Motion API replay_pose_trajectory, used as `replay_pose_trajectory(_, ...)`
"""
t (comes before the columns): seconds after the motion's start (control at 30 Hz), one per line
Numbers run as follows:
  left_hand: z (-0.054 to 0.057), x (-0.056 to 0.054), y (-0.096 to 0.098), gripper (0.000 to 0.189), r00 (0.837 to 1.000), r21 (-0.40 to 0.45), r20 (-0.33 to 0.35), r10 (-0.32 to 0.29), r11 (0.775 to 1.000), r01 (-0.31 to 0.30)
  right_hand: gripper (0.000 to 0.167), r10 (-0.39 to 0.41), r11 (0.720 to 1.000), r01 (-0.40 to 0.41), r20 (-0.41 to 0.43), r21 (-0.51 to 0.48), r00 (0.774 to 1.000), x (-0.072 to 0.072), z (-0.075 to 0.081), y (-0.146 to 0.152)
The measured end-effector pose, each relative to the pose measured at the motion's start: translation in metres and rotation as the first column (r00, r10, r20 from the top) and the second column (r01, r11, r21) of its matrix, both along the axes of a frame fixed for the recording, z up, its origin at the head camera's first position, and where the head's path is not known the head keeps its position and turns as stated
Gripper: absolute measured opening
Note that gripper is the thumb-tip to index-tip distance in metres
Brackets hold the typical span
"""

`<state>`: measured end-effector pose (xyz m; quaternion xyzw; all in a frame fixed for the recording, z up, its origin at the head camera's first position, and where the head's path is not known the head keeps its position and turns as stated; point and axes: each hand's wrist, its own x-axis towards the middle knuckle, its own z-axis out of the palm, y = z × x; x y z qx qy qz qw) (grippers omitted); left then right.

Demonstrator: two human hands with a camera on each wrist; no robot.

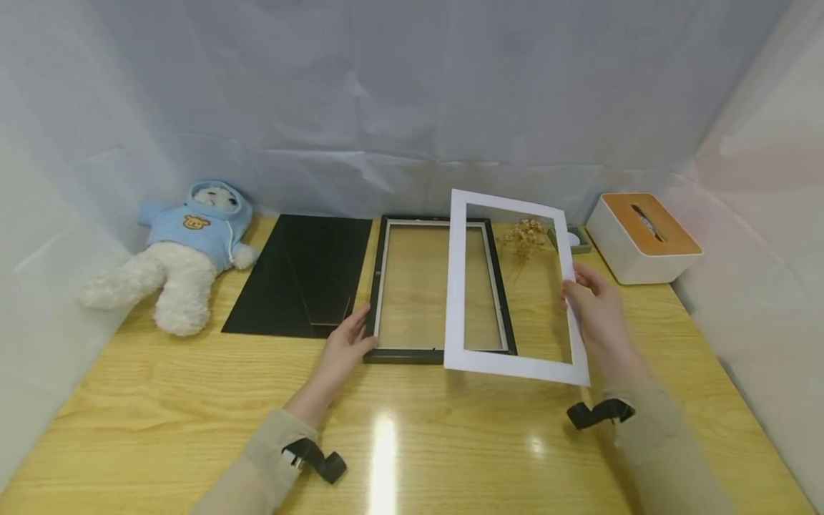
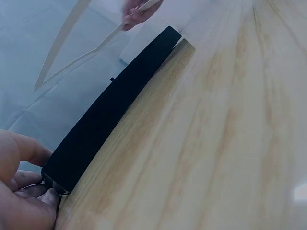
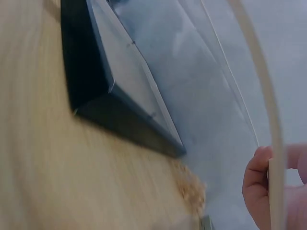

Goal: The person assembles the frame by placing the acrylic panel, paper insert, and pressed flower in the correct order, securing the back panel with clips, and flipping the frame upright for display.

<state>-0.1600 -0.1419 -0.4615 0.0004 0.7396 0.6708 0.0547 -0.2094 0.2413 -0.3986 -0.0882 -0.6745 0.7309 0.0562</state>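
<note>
Fingers of the right hand [image 1: 600,311] pinch the white mat [image 1: 455,286], raised and tilted near the right side of the black frame [image 1: 412,355]; the left hand [image 1: 341,350] grips its near-left corner. I'd steady that corner and level the mat gently.

The table [image 1: 463,443] bears toy [image 1: 193,247], board [image 1: 302,272], frame [image 1: 412,355], box [image 1: 634,247].

Wears long, plain, pale beige fabric sleeves [image 1: 669,450], lightly creased. Bears a narrow black strap [image 1: 305,450] ending in a blunt black block [image 1: 333,468] at the left of the sleeves' wrist ends, and a similar black strap [image 1: 614,409] at the right. Shows bare left hand [image 1: 341,348] and right hand [image 1: 599,307] beyond the sleeves.
</note>
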Motion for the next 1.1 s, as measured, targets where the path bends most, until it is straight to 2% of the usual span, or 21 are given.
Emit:
replay_pose_trajectory(0.13, -0.001, 0.000, 0.000, 0.064, 1.000, -0.014, -0.001, -0.003, 1.000, 0.003, 0.053, 0.033, 0.998, -0.032, -0.019, 0.056, 0.999, -0.026, 0.003, -0.027)
replay_pose_trajectory(0.27, -0.002, 0.001, 0.000, 0.065, 1.000, -0.024, 0.005, -0.003, 1.000, 0.003, 0.050, 0.039, 0.998, -0.038, -0.021, 0.052, 0.999, -0.049, 0.001, -0.049)
replay_pose_trajectory(0.43, -0.004, 0.000, 0.000, 0.066, 1.000, -0.017, 0.000, 0.003, 1.000, -0.003, 0.048, 0.055, 0.998, -0.053, -0.048, 0.034, 0.997, -0.066, -0.003, -0.071)
replay_pose_trajectory(0.53, -0.005, 0.000, 0.000, 0.065, 1.000, -0.003, -0.024, 0.003, 1.000, -0.003, 0.048, 0.063, 0.997, -0.061, -0.046, 0.044, 0.997, -0.071, -0.006, -0.080)
replay_pose_trajectory(0.77, -0.004, -0.001, 0.001, 0.065, 1.000, -0.006, -0.023, 0.012, 1.000, -0.012, 0.049, 0.067, 0.994, -0.066, -0.007, 0.084, 0.998, -0.076, -0.011, -0.090)
replay_pose_trajectory(0.97, -0.003, -0.001, 0.001, 0.066, 1.000, 0.006, -0.019, 0.022, 1.000, -0.022, 0.051, 0.094, 0.967, -0.092, 0.003, 0.238, 0.996, -0.075, -0.014, -0.092)
replay_pose_trajectory(1.1, -0.003, -0.001, 0.001, 0.066, 1.000, 0.002, -0.014, 0.028, 1.000, -0.028, 0.052, 0.113, 0.949, -0.115, 0.025, 0.294, 0.993, -0.073, -0.017, -0.094)
